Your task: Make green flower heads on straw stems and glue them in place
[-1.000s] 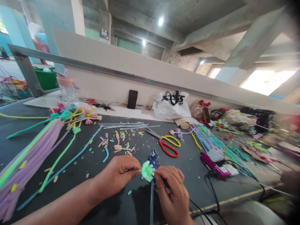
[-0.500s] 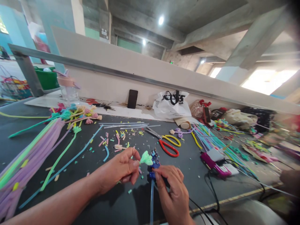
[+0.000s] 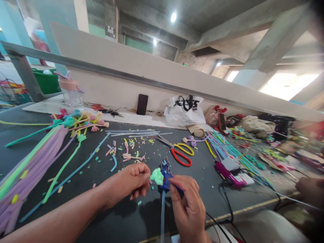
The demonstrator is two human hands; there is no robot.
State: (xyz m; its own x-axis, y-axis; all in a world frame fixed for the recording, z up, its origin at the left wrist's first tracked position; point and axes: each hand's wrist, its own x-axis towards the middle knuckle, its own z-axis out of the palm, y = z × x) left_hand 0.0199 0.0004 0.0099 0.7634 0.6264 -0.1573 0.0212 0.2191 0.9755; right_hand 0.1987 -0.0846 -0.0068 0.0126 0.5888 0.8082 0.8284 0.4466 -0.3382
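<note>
My left hand (image 3: 135,180) is closed in a pinch at the near edge of a small mint-green fuzzy flower (image 3: 156,176), which looks made of pipe cleaner. The flower sits against the left side of a blue glue gun (image 3: 166,180). My right hand (image 3: 188,202) is closed round the gun's right side, its thumb and forefinger at the body; the other fingers are partly hidden. A translucent glue stick (image 3: 162,212) runs out of the gun toward me. Past the gun's tip lie scissors (image 3: 181,153) with one red and one yellow handle.
Purple and green pipe cleaners (image 3: 37,162) lie on the left. Short offcuts (image 3: 129,157) and clear glue sticks (image 3: 136,132) are scattered ahead. A phone (image 3: 142,104) and white bag (image 3: 186,111) stand against the panel. At right are a magenta power strip (image 3: 231,173) with cables and another person's hand (image 3: 310,190).
The green flower has turned, now showing a rounder side, and sits lower against the glue gun. My left fingers have shifted slightly; my right hand stays on the gun.
</note>
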